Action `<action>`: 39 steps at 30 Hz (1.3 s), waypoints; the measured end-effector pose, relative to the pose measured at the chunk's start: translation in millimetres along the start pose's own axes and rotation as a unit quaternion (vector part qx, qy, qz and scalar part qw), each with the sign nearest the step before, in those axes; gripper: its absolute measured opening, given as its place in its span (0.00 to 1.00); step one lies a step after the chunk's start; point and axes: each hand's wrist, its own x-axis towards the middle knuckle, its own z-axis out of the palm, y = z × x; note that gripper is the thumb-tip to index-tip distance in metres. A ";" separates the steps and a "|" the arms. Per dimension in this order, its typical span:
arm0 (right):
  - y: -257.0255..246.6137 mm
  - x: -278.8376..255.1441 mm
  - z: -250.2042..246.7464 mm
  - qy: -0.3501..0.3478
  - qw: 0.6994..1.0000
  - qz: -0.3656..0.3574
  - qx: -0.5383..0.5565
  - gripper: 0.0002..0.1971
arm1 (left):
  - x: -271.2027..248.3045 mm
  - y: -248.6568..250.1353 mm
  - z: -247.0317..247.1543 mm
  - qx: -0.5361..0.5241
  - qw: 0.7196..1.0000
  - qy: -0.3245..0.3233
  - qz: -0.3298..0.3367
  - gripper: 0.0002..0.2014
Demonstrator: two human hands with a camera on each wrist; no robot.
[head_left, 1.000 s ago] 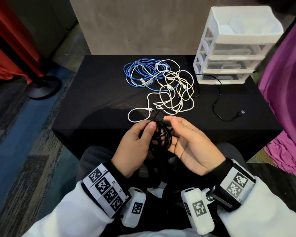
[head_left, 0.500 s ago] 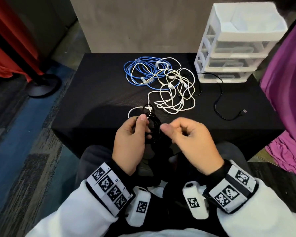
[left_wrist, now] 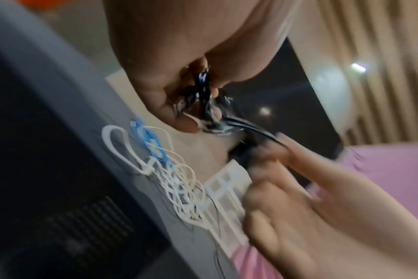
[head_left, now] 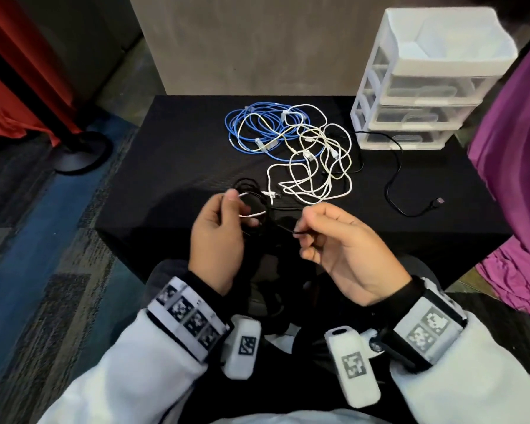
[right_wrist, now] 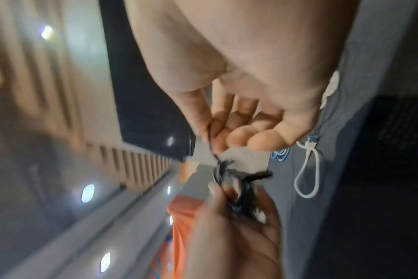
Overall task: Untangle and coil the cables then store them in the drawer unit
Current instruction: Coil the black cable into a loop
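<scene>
My left hand grips a small coil of black cable above the near edge of the black table; the left wrist view shows its fingers curled round the black cable coil. To its right, my right hand pinches the loose black strand between thumb and fingers, seen also as the black strand in the right wrist view. White cables and a blue cable lie tangled mid-table. A white three-drawer unit stands at the back right.
Another black cable with a USB plug trails from the drawer unit toward the right front of the table. Purple fabric hangs at the right edge. A red curtain and a black stand base are on the floor at left.
Both hands have risen toward the table with the black coil. My right hand went from open beside the coil to pinching the loose strand and pulling it to the right.
</scene>
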 end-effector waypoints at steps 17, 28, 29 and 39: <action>-17.1 -5.2 -35.9 0.001 0.990 -0.012 -0.139 0.09 | 29.0 -1.3 -15.9 0.037 0.998 -0.050 -0.026 0.16; 2.8 12.3 -9.9 0.080 0.991 -0.007 0.109 0.05 | 2.0 8.5 20.2 -0.243 0.939 -0.099 -0.224 0.14; 2.4 14.3 -7.1 0.077 0.990 -0.008 0.117 0.06 | -1.5 8.5 24.0 -0.245 0.935 -0.106 -0.231 0.14; 18.0 19.2 -9.6 0.065 0.997 -0.004 0.041 0.12 | 1.4 6.4 25.5 -0.241 0.919 -0.098 -0.298 0.13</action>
